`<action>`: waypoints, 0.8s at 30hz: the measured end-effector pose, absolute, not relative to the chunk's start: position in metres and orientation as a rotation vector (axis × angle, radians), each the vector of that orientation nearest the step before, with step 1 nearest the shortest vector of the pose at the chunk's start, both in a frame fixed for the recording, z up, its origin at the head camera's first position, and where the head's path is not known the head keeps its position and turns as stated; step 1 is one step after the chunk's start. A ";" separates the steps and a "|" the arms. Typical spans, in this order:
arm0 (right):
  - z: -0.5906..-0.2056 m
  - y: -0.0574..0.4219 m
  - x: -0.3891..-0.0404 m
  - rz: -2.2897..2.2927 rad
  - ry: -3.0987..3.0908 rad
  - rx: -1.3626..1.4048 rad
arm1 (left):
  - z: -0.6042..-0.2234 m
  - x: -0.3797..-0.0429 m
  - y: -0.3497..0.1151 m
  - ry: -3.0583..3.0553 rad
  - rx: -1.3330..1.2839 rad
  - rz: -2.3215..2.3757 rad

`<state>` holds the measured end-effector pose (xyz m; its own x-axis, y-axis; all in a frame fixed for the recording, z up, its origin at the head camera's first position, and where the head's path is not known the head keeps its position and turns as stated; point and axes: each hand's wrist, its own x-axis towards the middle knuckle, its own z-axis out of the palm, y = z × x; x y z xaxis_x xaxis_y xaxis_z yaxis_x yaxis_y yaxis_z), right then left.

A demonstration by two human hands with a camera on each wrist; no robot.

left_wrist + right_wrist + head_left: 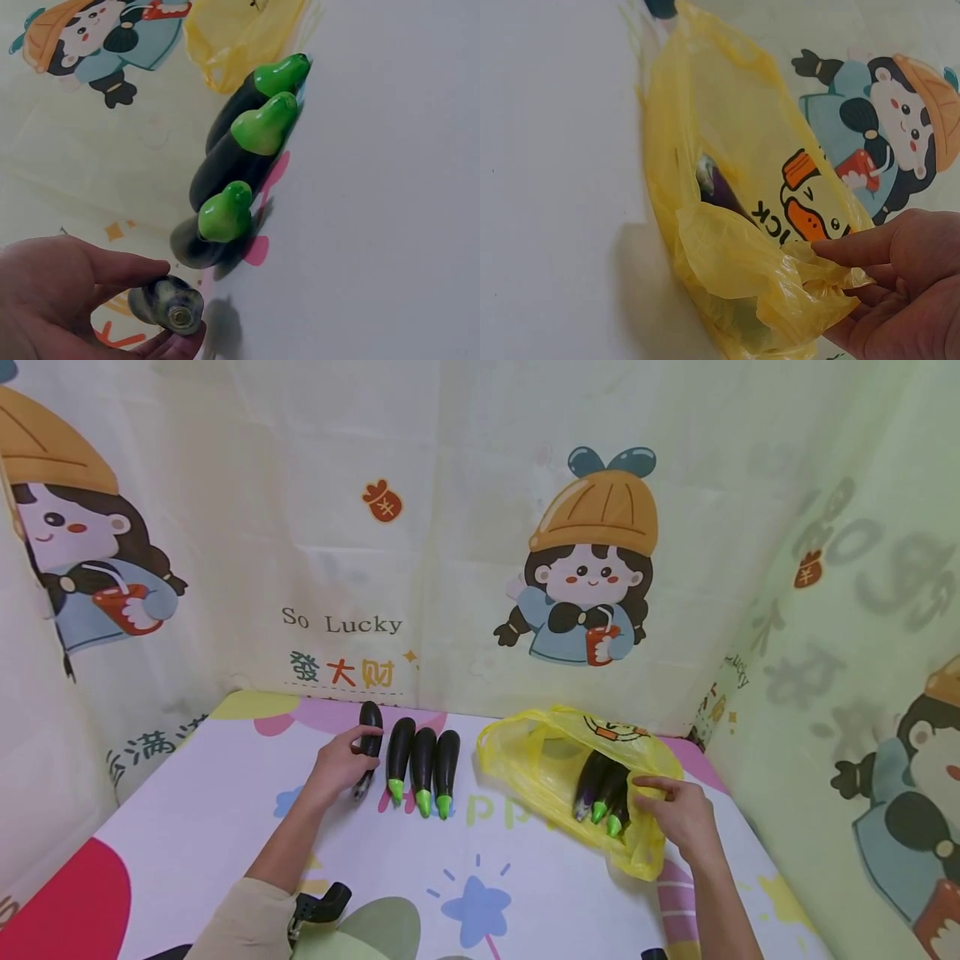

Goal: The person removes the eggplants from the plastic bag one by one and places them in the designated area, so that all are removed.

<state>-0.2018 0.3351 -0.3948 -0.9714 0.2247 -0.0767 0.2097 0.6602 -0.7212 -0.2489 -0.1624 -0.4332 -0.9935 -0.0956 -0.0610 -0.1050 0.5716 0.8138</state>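
Observation:
My left hand (343, 767) pinches a dark eggplant (371, 743) with a dull greyish stem end, thumb on one side and fingers on the other. In the left wrist view that stem end (180, 313) faces the camera. To its right lie three eggplants with bright green caps, the nearest one (401, 752) just beside it. With my right hand (684, 814) I pinch the rim of a yellow plastic bag (525, 752). Inside the bag's mouth rest several eggplants (592, 777), two with green caps and one with a greyish-purple end.
The table is covered by a white printed cloth (420, 877) with a blue star and coloured shapes. Behind it hangs a pale curtain (450, 568) with cartoon figures, and more curtain encloses both sides. A black wrist mount (322, 906) sits at the left sleeve.

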 end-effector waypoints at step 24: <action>-0.395 0.335 -0.203 1.226 -2.844 -0.388 | -0.441 -0.250 -0.162 2.885 -0.261 1.330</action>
<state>-0.2031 0.3350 -0.3952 -0.9688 0.2348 -0.0791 0.2187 0.6603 -0.7185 -0.2505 -0.1615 -0.4409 -0.9855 -0.1673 -0.0267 -0.1290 0.6386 0.7586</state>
